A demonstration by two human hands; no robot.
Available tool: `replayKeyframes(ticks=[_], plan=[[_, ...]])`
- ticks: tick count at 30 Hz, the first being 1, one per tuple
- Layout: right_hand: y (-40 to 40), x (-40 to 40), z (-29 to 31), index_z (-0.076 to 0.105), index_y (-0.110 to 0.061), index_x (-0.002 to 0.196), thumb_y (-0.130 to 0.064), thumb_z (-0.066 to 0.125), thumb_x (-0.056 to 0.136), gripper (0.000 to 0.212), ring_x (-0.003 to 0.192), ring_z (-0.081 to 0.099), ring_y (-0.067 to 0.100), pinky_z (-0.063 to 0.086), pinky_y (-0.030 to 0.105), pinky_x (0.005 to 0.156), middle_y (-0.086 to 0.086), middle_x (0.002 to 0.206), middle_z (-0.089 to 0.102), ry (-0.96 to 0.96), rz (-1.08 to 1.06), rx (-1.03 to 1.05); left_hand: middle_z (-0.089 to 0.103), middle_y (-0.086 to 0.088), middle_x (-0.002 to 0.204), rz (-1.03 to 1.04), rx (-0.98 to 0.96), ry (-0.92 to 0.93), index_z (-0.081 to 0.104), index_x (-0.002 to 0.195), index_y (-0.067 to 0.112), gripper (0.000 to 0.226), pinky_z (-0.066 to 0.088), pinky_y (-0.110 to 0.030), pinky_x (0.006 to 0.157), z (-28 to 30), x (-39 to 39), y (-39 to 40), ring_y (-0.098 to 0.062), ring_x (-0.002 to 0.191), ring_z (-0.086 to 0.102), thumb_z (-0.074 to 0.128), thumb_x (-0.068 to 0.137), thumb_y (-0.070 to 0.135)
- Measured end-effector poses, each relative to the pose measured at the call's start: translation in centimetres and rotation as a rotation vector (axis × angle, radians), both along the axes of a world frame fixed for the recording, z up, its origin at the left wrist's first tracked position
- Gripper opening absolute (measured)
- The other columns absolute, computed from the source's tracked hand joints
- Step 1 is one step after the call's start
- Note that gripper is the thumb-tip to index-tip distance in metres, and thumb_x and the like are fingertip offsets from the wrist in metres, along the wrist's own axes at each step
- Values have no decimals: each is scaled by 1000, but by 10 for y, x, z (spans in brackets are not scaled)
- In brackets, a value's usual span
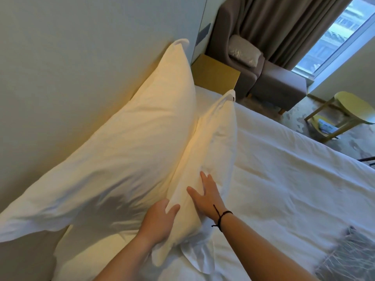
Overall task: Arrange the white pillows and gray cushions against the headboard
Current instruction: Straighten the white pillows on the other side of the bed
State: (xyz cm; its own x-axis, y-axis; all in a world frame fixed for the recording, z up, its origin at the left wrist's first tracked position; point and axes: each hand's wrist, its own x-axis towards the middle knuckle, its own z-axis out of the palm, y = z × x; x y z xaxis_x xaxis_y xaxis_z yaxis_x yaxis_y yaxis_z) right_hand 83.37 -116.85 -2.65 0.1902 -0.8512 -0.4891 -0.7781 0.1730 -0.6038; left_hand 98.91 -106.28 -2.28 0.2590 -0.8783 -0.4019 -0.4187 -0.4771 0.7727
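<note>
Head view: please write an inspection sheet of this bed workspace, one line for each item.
Surface: bed covered in a white sheet, lightly creased.
Job's things: back pillow leans on the headboard wall; front pillow stands against it; gray cushion lies on the bed at the lower right.
Clutter: nothing seen on the bed.
Grippers: left hand grips the front pillow's near end; right hand presses flat on its face, fingers straight.
Cables: nothing seen.
Surroundings: armchair, footstool, curtain, window, yellow side table, nightstand.
</note>
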Motion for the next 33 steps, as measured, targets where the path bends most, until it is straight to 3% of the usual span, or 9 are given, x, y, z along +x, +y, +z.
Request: replayKeyframes(ticks=[2,5,9,14,20,23,26,29,33], plan=[[12,7,1,5,-37,153,-67,52,85,89,150,-2,19,12,45,121,-4,164,-4,37,-5,-19,65,4,71,42,-18,15,62,77,17,28,41,-32,62,1,5,7,-9,67,57,56,95,38],[31,18,2,-1,-37,153,-71,50,82,94,149,-8,22,12,50,120,-4,163,-9,94,-1,-31,58,10,52,114,-31,66,58,64,17,33,34,-22,49,2,14,20,-3,49,49,67,88,39],[51,25,2,-10,-36,152,-75,47,80,100,148,-15,24,13,56,118,-6,162,-17,147,40,-26,59,12,51,28,3,127,59,59,21,36,31,-17,42,6,15,44,-1,45,50,71,82,46],[59,22,9,-3,-33,154,-71,50,82,98,149,-13,26,14,53,119,-3,162,-15,126,146,-33,46,4,46,126,-32,-21,51,57,8,46,33,-34,51,-2,38,56,-10,46,41,65,90,37],[66,7,13,8,-31,155,-54,54,89,84,149,-9,28,11,46,119,-1,163,-9,25,333,-5,42,-1,44,162,48,-290,39,52,12,53,32,-34,50,-1,51,62,-20,48,44,59,92,41],[70,-10,12,10,-31,155,-50,54,91,79,150,-5,22,11,42,120,-4,164,-6,-31,294,-19,56,5,56,130,68,-393,50,62,20,41,44,-34,55,12,32,65,-16,57,53,52,93,46],[78,-31,8,14,-31,155,-48,56,91,78,149,5,15,15,34,119,-7,163,1,-92,271,-6,64,9,93,100,-36,-494,56,94,32,11,48,-36,68,29,8,66,-20,87,60,57,88,41],[90,-62,2,26,-33,152,-47,62,89,74,144,27,13,27,33,117,-9,160,22,-173,93,105,61,-4,116,-90,-226,-558,58,118,20,40,47,-44,91,35,-32,53,-29,110,55,71,81,26],[122,-125,-9,39,-26,147,-36,65,90,63,136,41,11,38,29,109,-2,149,45,-173,-245,207,62,0,116,-367,-417,-467,60,118,19,41,47,-42,91,32,-95,33,-24,107,58,68,78,26]])
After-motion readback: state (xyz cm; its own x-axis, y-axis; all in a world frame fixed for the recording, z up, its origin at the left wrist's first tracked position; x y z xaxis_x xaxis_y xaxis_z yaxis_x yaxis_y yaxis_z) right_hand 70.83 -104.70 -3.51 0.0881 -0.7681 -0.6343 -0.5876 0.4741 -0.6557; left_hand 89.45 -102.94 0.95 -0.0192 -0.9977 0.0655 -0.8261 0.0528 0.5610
